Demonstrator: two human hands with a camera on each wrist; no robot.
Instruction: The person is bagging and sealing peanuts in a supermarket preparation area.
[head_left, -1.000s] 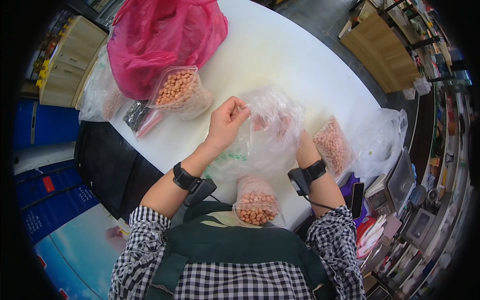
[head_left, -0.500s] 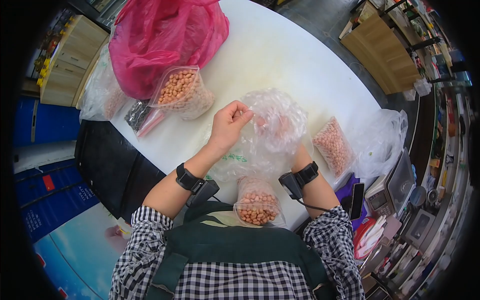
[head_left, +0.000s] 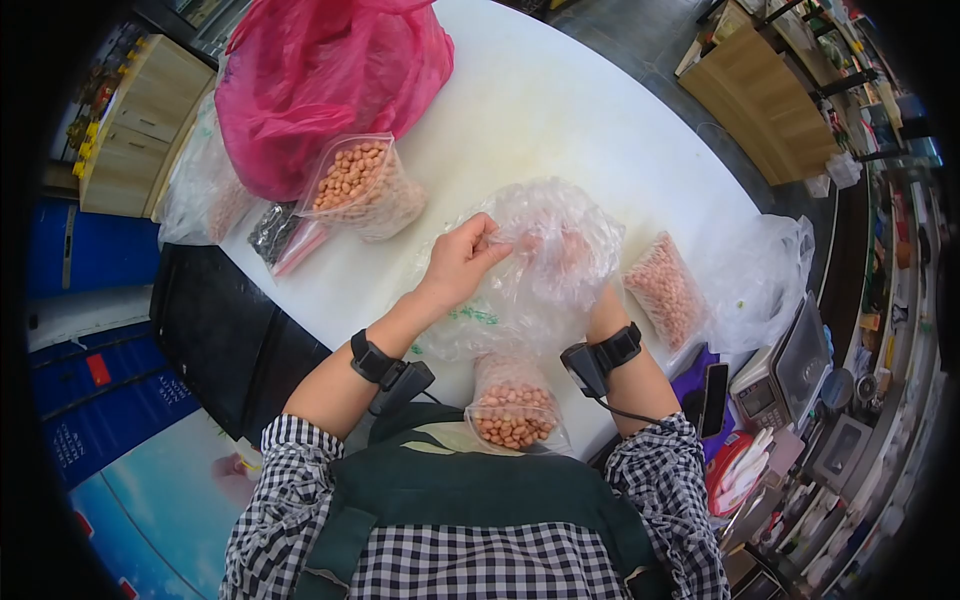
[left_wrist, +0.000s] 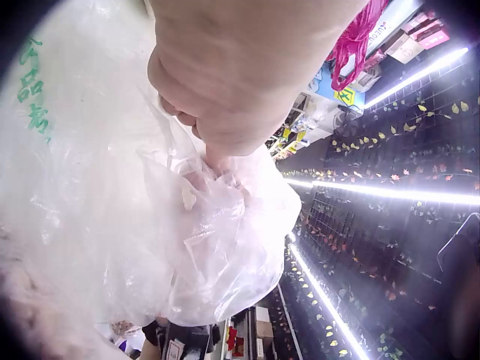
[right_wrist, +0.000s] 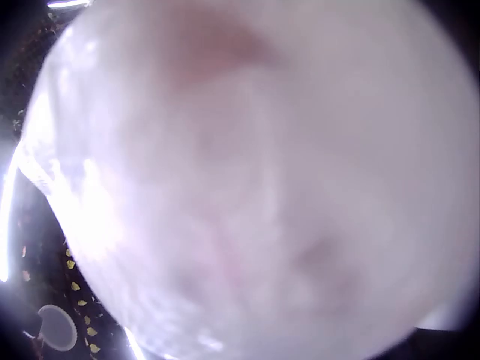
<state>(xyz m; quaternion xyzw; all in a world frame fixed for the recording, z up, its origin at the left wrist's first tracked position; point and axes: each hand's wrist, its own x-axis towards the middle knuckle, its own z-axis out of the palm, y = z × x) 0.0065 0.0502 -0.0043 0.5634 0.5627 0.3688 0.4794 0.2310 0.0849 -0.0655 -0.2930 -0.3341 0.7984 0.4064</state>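
A clear plastic bag [head_left: 520,310] with green print is spread between both hands over the table. My left hand [head_left: 461,262] pinches its edge between thumb and curled fingers; the left wrist view shows the crumpled film [left_wrist: 217,247] just below that hand. Behind crinkled film, my right hand [head_left: 570,250] shows only as a blurred pinkish shape, and I cannot tell how its fingers lie. Whitish film [right_wrist: 262,187] fills most of the right wrist view. Below the bag, close to the apron, stands an open bag of peanuts [head_left: 512,418].
On the white table [head_left: 540,110], another open peanut bag [head_left: 365,190] leans by a large pink bag [head_left: 330,80]. A filled peanut bag [head_left: 665,290] lies to the right, beside a crumpled clear bag [head_left: 765,280] and a scale [head_left: 765,400]. A phone [head_left: 714,400] is near the edge.
The clear bag's upper part has shifted right and slightly down. My left hand has moved a little right and down with the edge it pinches; the right forearm has shifted slightly left.
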